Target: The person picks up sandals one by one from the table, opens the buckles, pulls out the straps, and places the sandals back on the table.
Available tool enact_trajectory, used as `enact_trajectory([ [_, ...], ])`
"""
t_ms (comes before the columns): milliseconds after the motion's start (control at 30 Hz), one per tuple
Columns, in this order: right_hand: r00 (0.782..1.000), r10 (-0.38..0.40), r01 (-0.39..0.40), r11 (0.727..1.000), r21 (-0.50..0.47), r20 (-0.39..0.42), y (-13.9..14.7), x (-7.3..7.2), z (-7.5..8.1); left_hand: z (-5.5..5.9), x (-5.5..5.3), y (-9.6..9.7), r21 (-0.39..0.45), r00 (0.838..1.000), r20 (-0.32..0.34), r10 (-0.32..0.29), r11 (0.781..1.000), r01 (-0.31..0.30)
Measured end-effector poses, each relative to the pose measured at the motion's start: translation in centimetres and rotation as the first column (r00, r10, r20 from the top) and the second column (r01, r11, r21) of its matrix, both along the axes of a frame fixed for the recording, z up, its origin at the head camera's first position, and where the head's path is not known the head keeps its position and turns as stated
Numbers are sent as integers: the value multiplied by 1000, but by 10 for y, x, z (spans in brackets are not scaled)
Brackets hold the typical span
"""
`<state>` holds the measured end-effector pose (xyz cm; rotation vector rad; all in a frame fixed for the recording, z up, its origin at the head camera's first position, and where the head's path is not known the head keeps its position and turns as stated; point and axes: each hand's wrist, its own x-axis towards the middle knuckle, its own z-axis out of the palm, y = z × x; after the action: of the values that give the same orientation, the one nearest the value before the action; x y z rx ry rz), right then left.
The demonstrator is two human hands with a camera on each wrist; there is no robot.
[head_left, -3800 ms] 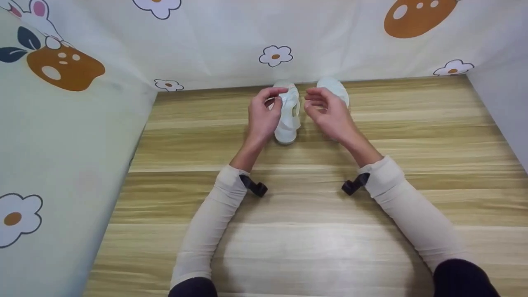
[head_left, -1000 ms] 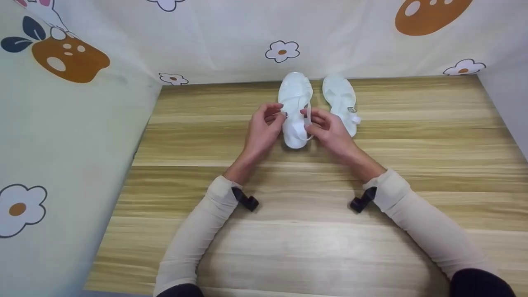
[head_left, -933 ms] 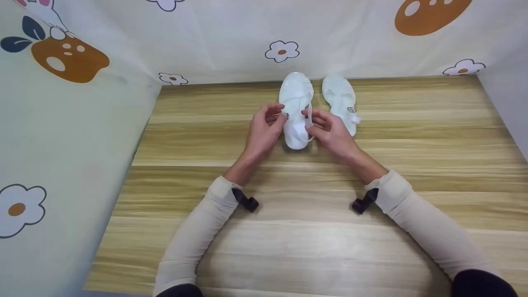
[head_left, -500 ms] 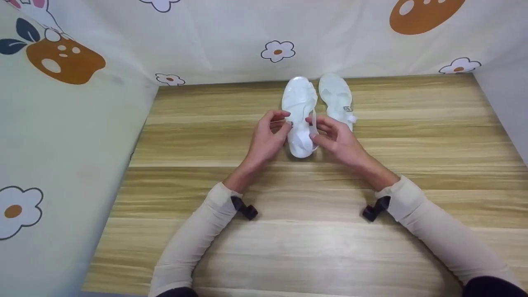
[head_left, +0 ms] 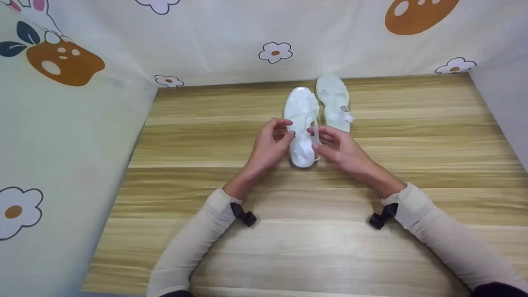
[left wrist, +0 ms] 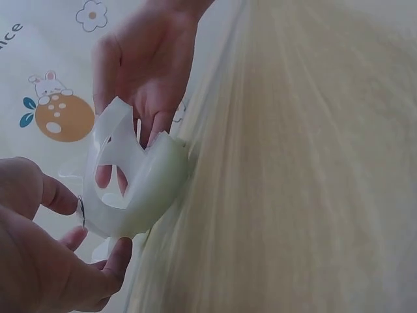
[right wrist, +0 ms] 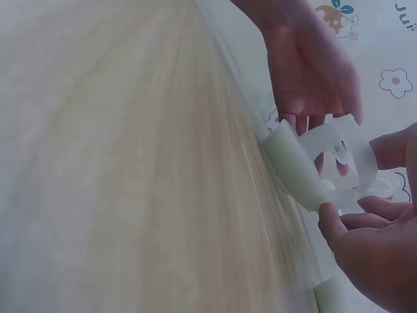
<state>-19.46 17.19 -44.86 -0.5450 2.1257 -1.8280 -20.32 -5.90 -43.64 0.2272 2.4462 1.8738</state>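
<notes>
A white, translucent jelly sandal (head_left: 302, 103) lies between my two hands, toe toward the back wall. My left hand (head_left: 269, 143) pinches its left side, fingertips and thumb around the ankle strap near a small metal buckle (left wrist: 81, 212). On the right side, my right hand (head_left: 344, 152) holds the sandal's edge and strap between thumb and fingers. The wrist views show the heel (right wrist: 296, 169) close over the wooden surface. A second matching sandal (head_left: 333, 88) sits just behind and to the right, its heel end partly hidden by my right hand.
The wood-grain board (head_left: 288, 247) stretches toward me. A patterned cloth wall (head_left: 222, 45) closes off the back, another cloth wall (head_left: 70, 136) the left, and a plain pale wall (head_left: 505, 95) the right. Black camera mounts (head_left: 245, 216) stick inward from both wrists.
At first both hands hovered by the sandals at the back wall. They then took hold of the left sandal, and it has since moved toward me, away from the wall. The other sandal stayed put.
</notes>
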Motion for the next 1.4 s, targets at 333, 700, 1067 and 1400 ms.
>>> enact_trajectory([
  [333, 998, 1, -2, 1000, 15, 61, 5, 5, -3, -6, 3, 2, -37, 999, 38, -24, 999, 26],
  [700, 998, -5, -1, 996, 91, 66, 10, 7, -1, -11, 2, 3, -48, 993, 111, -39, 998, 45],
  [1067, 997, -3, -8, 991, 134, 80, 11, 4, 3, -16, -3, 3, -73, 996, 75, -46, 996, 51],
  [1400, 999, -16, 20, 989, 145, -29, 13, -5, 13, -17, -6, 4, -92, 1000, 27, -15, 996, 17],
])
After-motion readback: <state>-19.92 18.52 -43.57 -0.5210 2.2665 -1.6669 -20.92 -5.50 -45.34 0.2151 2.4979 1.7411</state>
